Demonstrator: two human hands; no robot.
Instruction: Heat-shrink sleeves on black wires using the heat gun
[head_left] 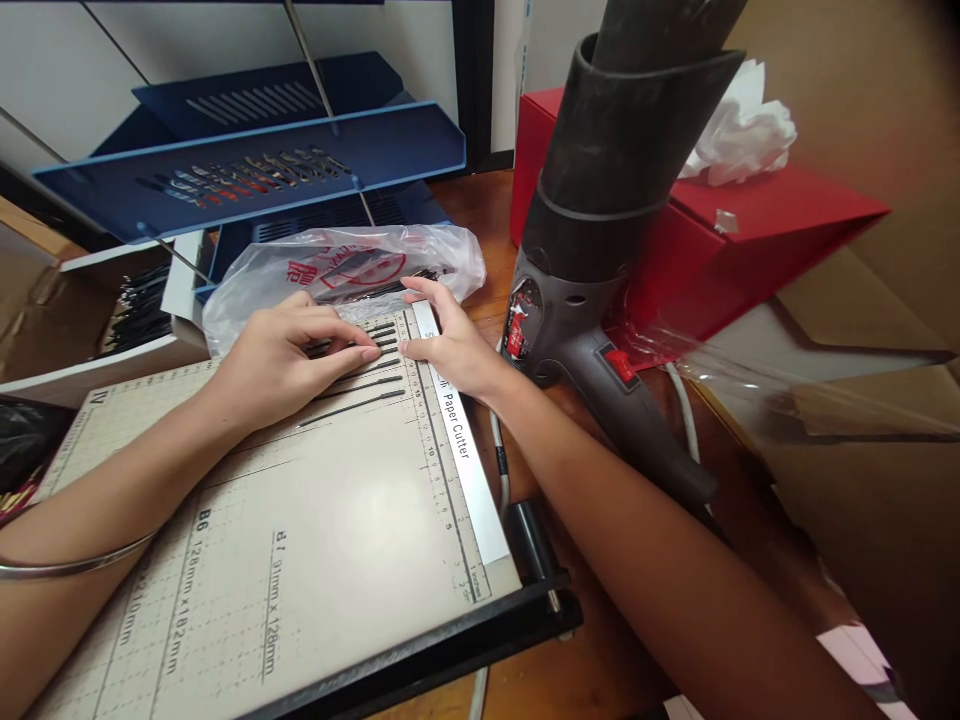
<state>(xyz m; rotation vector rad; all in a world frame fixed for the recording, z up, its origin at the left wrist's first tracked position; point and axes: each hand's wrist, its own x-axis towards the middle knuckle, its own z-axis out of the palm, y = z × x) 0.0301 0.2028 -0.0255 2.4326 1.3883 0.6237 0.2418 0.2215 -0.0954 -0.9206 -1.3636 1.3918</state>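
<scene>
Several thin black strips point(352, 407) lie side by side across the cream board of a paper cutter point(345, 530), their thicker ends toward the ruler edge. My left hand point(281, 355) rests over the upper strips, thumb and forefinger pinched together on one thin black strip point(389, 350). Its palm hides part of the row. On the cutter's far right side is my right hand point(454, 345), thumb and fingers apart. The right thumb tip is close to the strip ends, and the fingers reach over the metal edge toward a plastic bag.
Beyond the board lies the clear plastic bag point(255, 275) with dark pieces inside. A heat gun point(600, 240) stands at right, before a red box point(795, 215). Blue racks point(405, 145) rise at the back. A white box point(187, 280) of black pieces sits left.
</scene>
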